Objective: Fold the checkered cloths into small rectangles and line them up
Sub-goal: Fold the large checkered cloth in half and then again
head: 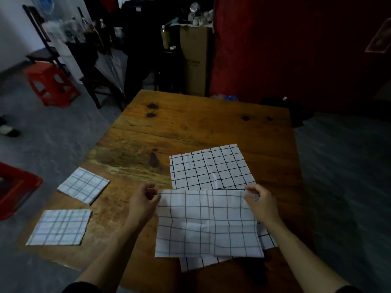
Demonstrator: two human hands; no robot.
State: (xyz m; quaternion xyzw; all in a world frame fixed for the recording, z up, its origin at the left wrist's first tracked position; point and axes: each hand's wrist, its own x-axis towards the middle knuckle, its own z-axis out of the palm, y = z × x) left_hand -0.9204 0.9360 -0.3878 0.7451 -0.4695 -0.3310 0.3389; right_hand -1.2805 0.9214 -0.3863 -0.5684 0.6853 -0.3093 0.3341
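Left hand [143,199] pinches the far left corner of the checkered cloth [207,225], thumb and fingers curled onto its edge. Right hand [261,203] pinches the far right corner the same way. We note both forearms reaching in from the near edge of the wooden table [190,127].

Writing: dark print shows on the side of a tall cardboard box [194,62] behind the table, but we cannot read it. We see no other labels that can be made out.

Held cloth: white with a thin black grid, creased along old fold lines, doubled over so its near edge lies on the table near us. It overlaps part of a flat cloth [209,168] of the same pattern spread just beyond it, and more grid cloth shows beneath its near right corner.

Left side of the table: two folded cloths, small rectangles with a fainter grid. The farther folded cloth [83,185] sits turned at an angle; the nearer folded cloth [60,227] lies close to the table's edge. They lie apart, not touching.

Red plastic stool [50,83] stands on the floor, far left.
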